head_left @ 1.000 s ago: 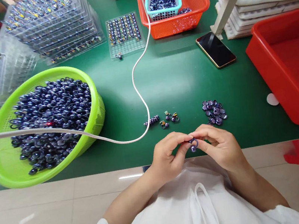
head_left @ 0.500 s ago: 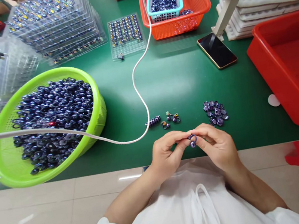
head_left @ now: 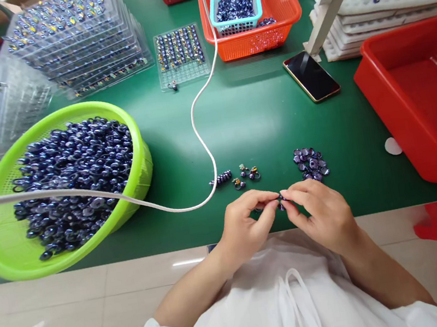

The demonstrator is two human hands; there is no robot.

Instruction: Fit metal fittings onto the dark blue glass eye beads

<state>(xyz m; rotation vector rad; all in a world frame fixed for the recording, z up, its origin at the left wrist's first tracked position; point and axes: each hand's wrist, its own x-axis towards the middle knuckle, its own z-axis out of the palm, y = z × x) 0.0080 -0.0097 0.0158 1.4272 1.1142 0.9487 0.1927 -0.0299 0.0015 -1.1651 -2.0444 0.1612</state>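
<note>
Between the fingertips of both hands, at the table's front edge, is a small dark blue ring (head_left: 281,206), mostly covered by fingers. My left hand (head_left: 246,222) pinches it from one side and my right hand (head_left: 321,213) from the other. Just beyond my right hand lies a pile of shiny dark purple pieces (head_left: 310,164). Beyond my left hand are a short row of dark rings (head_left: 221,178) and a few rings with gold-coloured tops (head_left: 250,173). A green basket (head_left: 143,158) heaped with dark blue rings (head_left: 78,169) stands at the left.
A white cable (head_left: 193,117) crosses the table. At the back are stacked clear trays (head_left: 134,49), a partly filled tray (head_left: 183,72) and an orange basket (head_left: 286,14) holding a light-blue one (head_left: 215,12). A phone (head_left: 312,76) and red bin (head_left: 383,104) are right.
My right hand has turned and its fingers have shifted over the ring, which shows less now. The whole view has slid slightly, so the table things appear a little further left.
</note>
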